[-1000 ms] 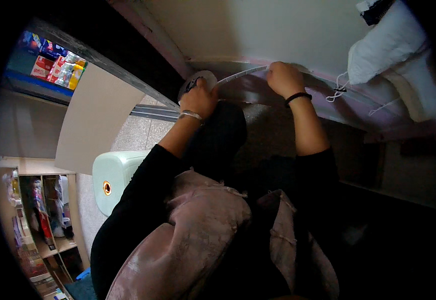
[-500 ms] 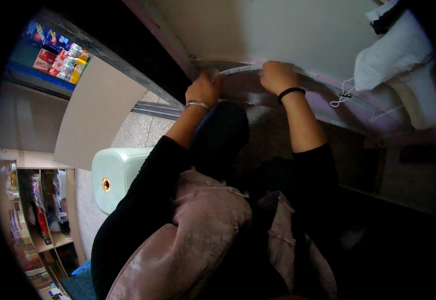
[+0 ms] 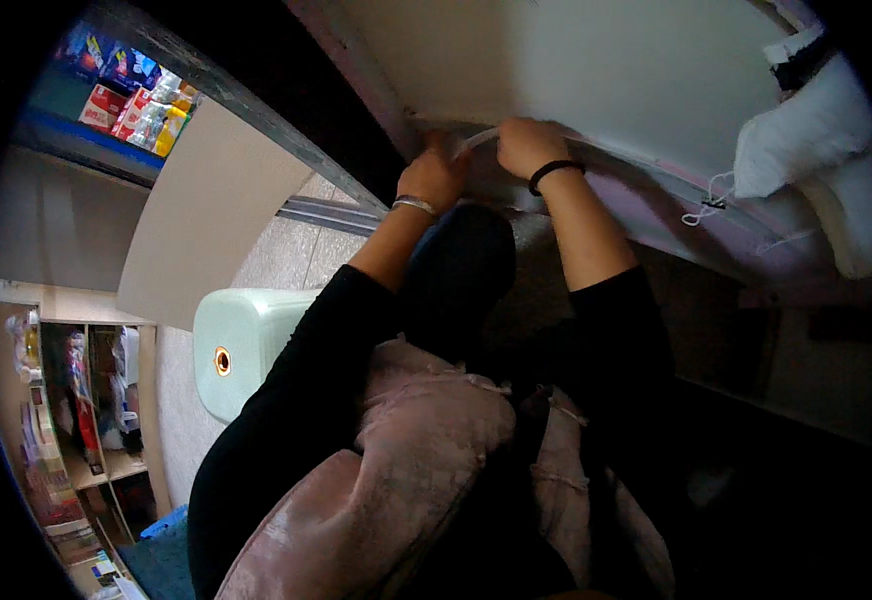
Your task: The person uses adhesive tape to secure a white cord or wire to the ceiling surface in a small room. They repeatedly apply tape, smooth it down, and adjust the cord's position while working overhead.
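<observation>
A narrow, pale flexible strip (image 3: 481, 137) bows between my two hands, close to the lower edge of a light panel (image 3: 596, 70). My left hand (image 3: 434, 178), with a bangle on its wrist, is closed around the strip's left part near the dark post. My right hand (image 3: 533, 150), with a black band on the wrist, pinches the strip a short way to the right. Its fingertips are partly hidden behind the knuckles. Faint marks run along the strip, but its exact kind is unclear.
At the right, white stuffed bags (image 3: 806, 150) hang with a white cord (image 3: 706, 203). A dark post (image 3: 326, 80) slants across the upper left. Left of me stand a pale green stool (image 3: 231, 340), shelves with goods (image 3: 86, 400), and coloured packages (image 3: 131, 110) on a blue shelf.
My right hand has come left, closer to my left hand, so the stretch of strip between them is shorter. The whole view has shifted slightly.
</observation>
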{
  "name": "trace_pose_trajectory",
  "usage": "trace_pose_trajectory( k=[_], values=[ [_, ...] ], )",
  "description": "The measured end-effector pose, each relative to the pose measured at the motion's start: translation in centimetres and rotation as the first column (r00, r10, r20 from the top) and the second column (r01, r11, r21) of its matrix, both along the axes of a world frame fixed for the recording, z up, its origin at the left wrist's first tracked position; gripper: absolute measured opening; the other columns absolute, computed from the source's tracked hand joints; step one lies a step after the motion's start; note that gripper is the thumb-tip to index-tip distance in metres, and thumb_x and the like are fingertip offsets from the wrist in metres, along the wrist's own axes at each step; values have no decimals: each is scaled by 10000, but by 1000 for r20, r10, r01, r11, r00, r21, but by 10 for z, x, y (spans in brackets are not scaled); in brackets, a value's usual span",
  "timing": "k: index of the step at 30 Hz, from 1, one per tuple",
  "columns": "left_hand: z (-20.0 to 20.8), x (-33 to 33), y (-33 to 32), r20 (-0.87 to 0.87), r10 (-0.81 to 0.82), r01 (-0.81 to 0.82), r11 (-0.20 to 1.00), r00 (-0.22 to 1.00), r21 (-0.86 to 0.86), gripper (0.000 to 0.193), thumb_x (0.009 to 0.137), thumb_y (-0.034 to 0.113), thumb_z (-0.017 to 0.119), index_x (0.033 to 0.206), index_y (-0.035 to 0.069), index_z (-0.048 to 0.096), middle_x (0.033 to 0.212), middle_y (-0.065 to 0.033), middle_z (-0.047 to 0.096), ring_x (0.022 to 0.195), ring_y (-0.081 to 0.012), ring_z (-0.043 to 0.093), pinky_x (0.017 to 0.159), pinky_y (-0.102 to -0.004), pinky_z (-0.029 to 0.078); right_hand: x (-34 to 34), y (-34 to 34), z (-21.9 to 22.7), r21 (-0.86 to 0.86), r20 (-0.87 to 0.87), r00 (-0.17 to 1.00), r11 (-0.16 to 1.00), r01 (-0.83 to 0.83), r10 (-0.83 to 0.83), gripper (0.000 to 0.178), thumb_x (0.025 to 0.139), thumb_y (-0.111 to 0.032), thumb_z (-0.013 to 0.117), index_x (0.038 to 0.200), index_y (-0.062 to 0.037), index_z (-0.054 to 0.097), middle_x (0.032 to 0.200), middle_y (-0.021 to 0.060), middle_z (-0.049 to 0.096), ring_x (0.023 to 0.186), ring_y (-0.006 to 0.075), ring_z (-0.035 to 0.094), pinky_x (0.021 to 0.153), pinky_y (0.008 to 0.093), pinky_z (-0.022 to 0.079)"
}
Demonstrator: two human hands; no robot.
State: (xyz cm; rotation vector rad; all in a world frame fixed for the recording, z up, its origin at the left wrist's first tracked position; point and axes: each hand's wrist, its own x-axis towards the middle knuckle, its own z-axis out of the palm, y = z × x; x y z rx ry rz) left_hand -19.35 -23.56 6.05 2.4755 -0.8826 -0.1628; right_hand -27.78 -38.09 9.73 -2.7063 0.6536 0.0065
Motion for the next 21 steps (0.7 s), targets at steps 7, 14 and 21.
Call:
trace_pose_trajectory(
  k=[7,14,21],
  values=[
    [0,18,55,-144,-281,298,949,949,106,531,913,483,399,1043,17,618,995,-245,629,901,-400,608,803,-447,463,17,5,-15,-45,55,998,999,-23,26,248,804,-130,494,948,-4,651,1012,219,631,959,371,606,834,450,478],
    [27,-3,64,-62,-256,262,954,965,143,519,926,483,399,990,30,644,865,-202,658,793,-381,631,717,-443,486,20,10,-6,-6,-52,997,999,-53,53,277,830,-140,492,1019,-8,646,1105,209,611,1032,347,592,886,447,466],
    [51,-42,53,83,-241,199,916,967,349,439,885,471,487,975,63,620,858,-230,648,764,-388,640,678,-466,515,26,15,-9,3,19,999,999,-33,32,281,800,-143,484,975,-10,658,1054,217,621,990,369,598,862,450,469]
  ],
)
